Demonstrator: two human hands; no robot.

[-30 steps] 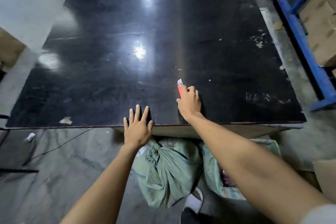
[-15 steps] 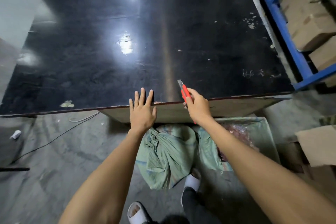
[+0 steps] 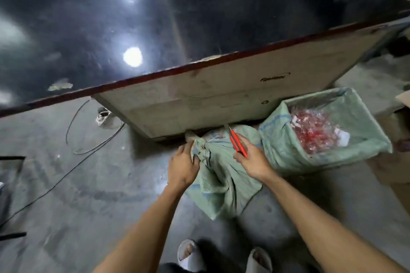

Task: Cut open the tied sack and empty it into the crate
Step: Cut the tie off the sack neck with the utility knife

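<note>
A tied green woven sack (image 3: 219, 182) lies on the floor below the table's front edge, its knotted neck pointing up and left. My left hand (image 3: 183, 167) grips the bunched neck. My right hand (image 3: 251, 162) holds a red utility knife (image 3: 237, 142) over the sack's top, blade end pointing up toward the table. To the right stands a crate lined with an open green sack (image 3: 288, 153), holding red and clear plastic pieces (image 3: 315, 128).
A big glossy black table (image 3: 155, 17) with a pale side panel (image 3: 221, 99) fills the top. A black cable (image 3: 73, 162) runs over the concrete floor at left. Cardboard boxes (image 3: 397, 168) sit at the right. My slippered feet (image 3: 190, 255) are at the bottom.
Both hands left the table edge and came down to the sack. My left hand took hold of the knotted neck; my right hand brought the knife over the sack. The view tilted down.
</note>
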